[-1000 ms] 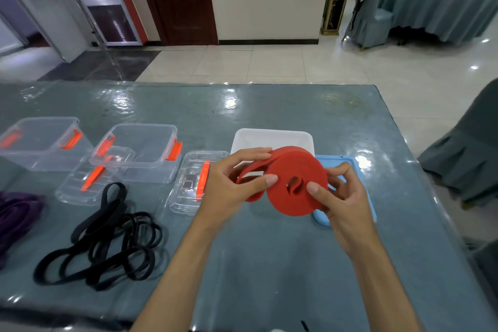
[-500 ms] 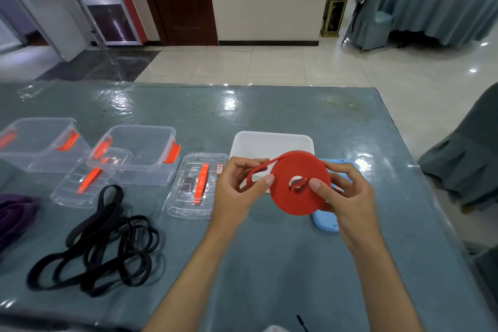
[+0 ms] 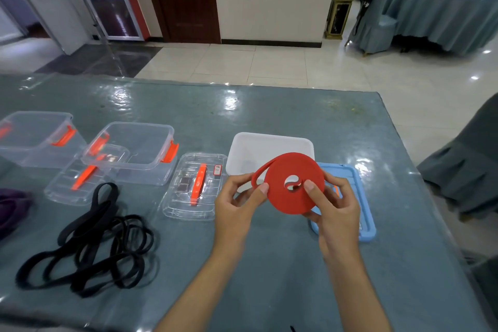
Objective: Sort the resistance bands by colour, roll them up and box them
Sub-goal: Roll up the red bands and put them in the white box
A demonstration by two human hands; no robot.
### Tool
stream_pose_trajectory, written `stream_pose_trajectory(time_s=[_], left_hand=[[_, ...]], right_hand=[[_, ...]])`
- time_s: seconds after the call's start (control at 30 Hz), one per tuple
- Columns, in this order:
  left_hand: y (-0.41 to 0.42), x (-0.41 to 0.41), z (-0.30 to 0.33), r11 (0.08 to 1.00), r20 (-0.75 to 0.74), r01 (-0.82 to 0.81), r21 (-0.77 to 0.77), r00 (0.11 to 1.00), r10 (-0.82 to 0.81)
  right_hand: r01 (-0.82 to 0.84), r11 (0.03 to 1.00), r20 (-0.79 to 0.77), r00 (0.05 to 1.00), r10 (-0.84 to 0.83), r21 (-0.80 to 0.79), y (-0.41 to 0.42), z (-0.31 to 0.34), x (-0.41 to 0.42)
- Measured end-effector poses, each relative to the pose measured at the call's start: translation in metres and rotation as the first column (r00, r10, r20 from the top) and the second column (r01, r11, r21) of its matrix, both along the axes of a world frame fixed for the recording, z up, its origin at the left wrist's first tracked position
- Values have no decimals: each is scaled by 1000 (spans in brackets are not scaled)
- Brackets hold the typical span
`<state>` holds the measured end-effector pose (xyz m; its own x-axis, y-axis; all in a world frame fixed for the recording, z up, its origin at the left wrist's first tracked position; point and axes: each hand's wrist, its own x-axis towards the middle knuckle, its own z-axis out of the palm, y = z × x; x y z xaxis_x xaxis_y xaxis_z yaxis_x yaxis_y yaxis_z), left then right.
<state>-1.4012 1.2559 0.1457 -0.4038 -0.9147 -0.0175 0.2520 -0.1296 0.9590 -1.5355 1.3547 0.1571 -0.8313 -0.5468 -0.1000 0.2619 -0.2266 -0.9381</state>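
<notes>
Above the table, both hands gripping red rolled band, left hand, right hand

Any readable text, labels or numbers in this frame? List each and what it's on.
Small white sticker on the clear lid left of the white box: red markings, too small and blurred to read.
No other text, brand or number shows anywhere in the head view.

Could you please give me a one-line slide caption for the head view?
Both hands, left hand and right hand, roll a red resistance band above the white box.
</notes>
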Motion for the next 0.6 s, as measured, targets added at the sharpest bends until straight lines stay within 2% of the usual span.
stream_pose_trajectory(time_s=[0.1, 0.2, 0.27, 0.37, 0.6], left_hand=[[8, -6, -8, 995, -48, 25, 97, 999, -20], [4, -10, -13, 982, -84, 16, 188, 996, 0], [-3, -11, -17, 977, -63, -17, 211, 998, 31], [-20, -15, -22, 971, -13, -42, 236, 999, 47], [-90, -52, -19, 967, 103, -22, 252, 995, -5]], right_hand=[[28, 999, 71, 997, -26, -20, -4, -9, 3], [-14, 1000, 106, 994, 16, -23, -9, -21, 3], [-33, 999, 62, 998, 31, 20, -14, -29, -3], [-29, 989, -88, 995, 42, 148, -26, -39, -17], [-160, 939, -170, 961, 219, 304, -82, -44, -59]])
